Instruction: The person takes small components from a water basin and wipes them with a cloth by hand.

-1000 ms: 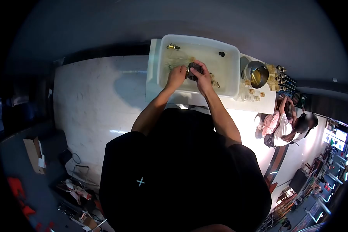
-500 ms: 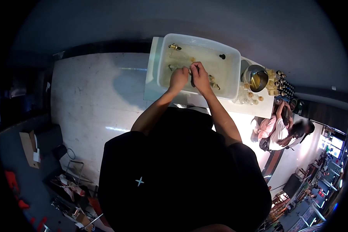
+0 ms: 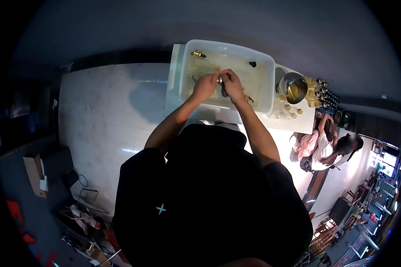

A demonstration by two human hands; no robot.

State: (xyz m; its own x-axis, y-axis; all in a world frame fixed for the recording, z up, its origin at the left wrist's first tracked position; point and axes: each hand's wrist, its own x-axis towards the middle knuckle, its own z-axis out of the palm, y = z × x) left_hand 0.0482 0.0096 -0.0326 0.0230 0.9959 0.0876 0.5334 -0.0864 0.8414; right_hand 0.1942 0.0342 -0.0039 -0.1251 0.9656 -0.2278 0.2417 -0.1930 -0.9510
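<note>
Two bare hands met above the white bin, a little above the centre of the frame, with a small dark piece and a brassy fitting between them. Your left hand came in from the lower left, its fingers curled and the thumb and fingertips closed on the brassy fitting. Your right hand pinched the dark piece between thumb and curled fingers; how the hidden fingers lay, you could not tell from this view.

The dark piece ran with its long axis roughly up and down the frame, its lower end showing just below your right fingers. The brassy fitting lay to its left, at your left fingertips. So your right hand was the nearer one to the dark piece, and your left the nearer to the fitting. Whether the two parts were joined was too small to make out.

Inside the bin, a brass piece lay at the upper left, a black knob at the upper right, and another brass piece just below and right of your right hand. Right of the bin, on the white table, stood a metal bowl and small clear jars. Another person was at the right of the frame.
</note>
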